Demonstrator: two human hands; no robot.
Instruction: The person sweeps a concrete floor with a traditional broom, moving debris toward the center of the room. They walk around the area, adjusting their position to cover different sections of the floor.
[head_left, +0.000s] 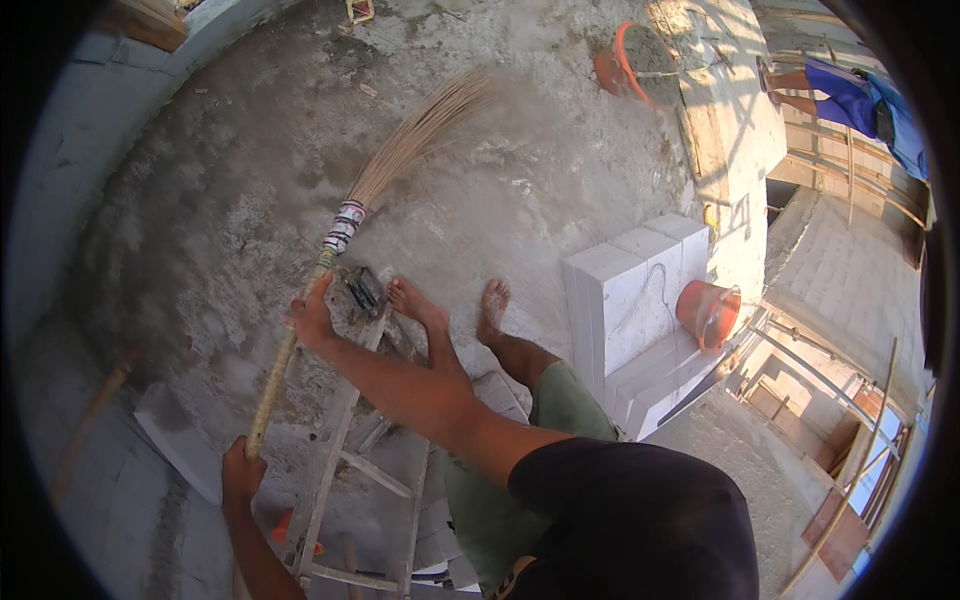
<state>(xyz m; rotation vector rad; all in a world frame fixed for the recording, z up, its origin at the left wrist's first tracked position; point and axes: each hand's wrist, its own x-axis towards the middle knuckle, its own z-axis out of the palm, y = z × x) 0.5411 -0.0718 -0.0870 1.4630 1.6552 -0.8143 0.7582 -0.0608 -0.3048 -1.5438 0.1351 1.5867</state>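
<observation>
Both my hands grip a long-handled stick broom with a bamboo handle (274, 390). My right hand (311, 313) is wrapped around the handle below the striped binding (345, 225). My left hand (244, 474) holds the handle's lower end in the picture. The broom's fanned bristles (424, 131) reach over the rough concrete floor (525, 172), their tips blurred amid dust. Near my bare feet, a small dark object (363, 291) lies by the top of a wooden ladder (330, 457), close to my right forearm.
White blocks (626, 300) are stacked at right, with an orange bucket (705, 311) on them. Another orange bucket (652, 64) holds grey mix near the floor's edge (757, 187). Beyond it stands a person in blue (847, 97). A pale slab (180, 439) leans at left.
</observation>
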